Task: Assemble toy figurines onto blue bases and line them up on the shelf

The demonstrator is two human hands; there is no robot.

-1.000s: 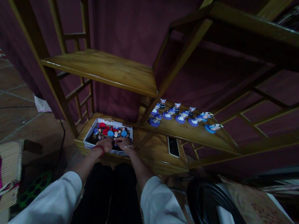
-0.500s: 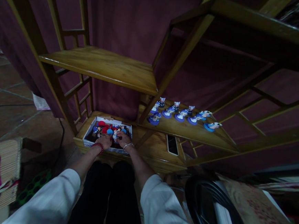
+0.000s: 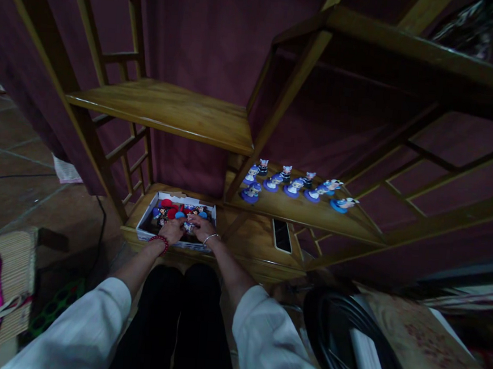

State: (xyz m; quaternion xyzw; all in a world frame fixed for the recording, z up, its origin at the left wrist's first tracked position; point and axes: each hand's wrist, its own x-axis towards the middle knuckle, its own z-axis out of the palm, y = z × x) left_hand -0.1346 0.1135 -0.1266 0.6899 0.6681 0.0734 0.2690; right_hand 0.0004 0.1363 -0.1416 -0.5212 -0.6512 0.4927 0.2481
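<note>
Both my hands are inside a low white cardboard box (image 3: 143, 227) on the bottom shelf. Between them is a small figurine (image 3: 189, 226) with white and purplish parts, largely covered by my fingers. My right hand (image 3: 202, 229), with a pale bracelet at the wrist, grips it from the right. The fingertips of my left hand (image 3: 171, 231), which wears a red bead bracelet, close on it from the left. Around them in the box lie several more figurines (image 3: 161, 213) with red and blue round bases, jumbled together.
Several purple and blue figurines (image 3: 294, 187) stand on the shelf (image 3: 320, 224) to the right. A phone with a dark screen (image 3: 282, 235) lies on the lower board. Above the box juts a wooden shelf (image 3: 162, 107). A coiled black hose or cable (image 3: 324, 327) is at lower right.
My hands have drawn slightly closer around the figurine, which is now more covered by my fingers. The view has shifted a little, so the shelf figurines appear further left.
</note>
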